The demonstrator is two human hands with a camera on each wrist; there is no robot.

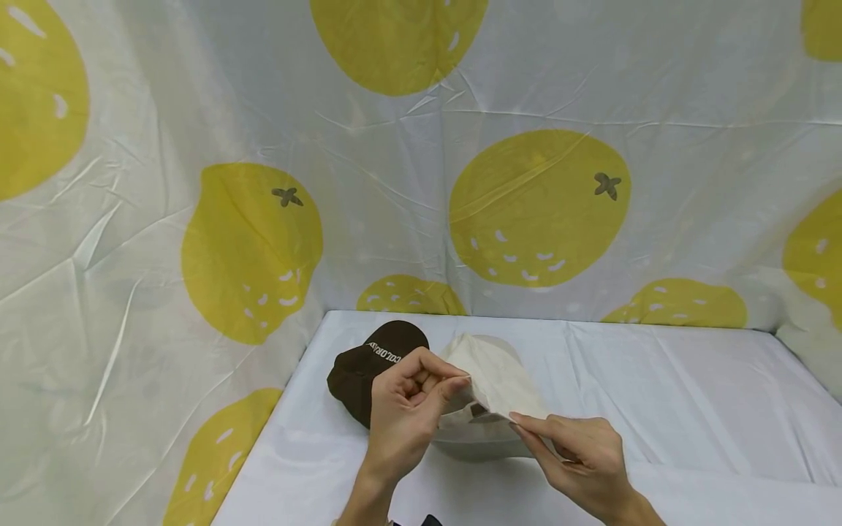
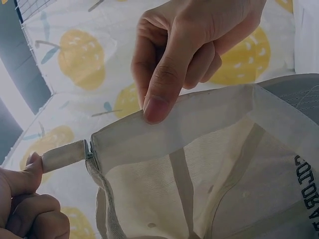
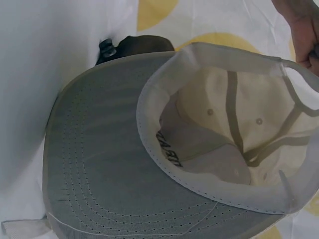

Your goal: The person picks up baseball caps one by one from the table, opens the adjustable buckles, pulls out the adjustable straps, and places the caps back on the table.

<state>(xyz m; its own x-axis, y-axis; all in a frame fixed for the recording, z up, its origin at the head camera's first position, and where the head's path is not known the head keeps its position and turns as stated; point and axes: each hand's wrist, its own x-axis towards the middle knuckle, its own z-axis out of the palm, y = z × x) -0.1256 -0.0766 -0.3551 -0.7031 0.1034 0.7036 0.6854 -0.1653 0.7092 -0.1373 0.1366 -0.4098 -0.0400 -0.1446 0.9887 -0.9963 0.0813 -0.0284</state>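
Note:
A cream baseball cap (image 1: 496, 369) with a grey-green brim underside (image 3: 109, 149) is tipped over, its inside turned toward the right wrist camera. Thumb and fingers of my left hand (image 1: 404, 416) pinch the edge of its sweatband, close to the back opening. My right hand (image 1: 588, 456) grips the end of the narrow back strap (image 2: 65, 155), which runs out from a small metal buckle (image 2: 88, 150). Dark lettering (image 2: 306, 177) shows through on the front panel. Left of the cream cap lies a dark brown cap (image 1: 355, 376) with white lettering, partly hidden by my left hand.
A white cloth covers the table (image 1: 691, 402). Behind it and along the left hangs a white curtain (image 1: 388, 212) printed with large yellow lemons. A pale fabric strip (image 3: 27, 229) shows at the lower left of the right wrist view.

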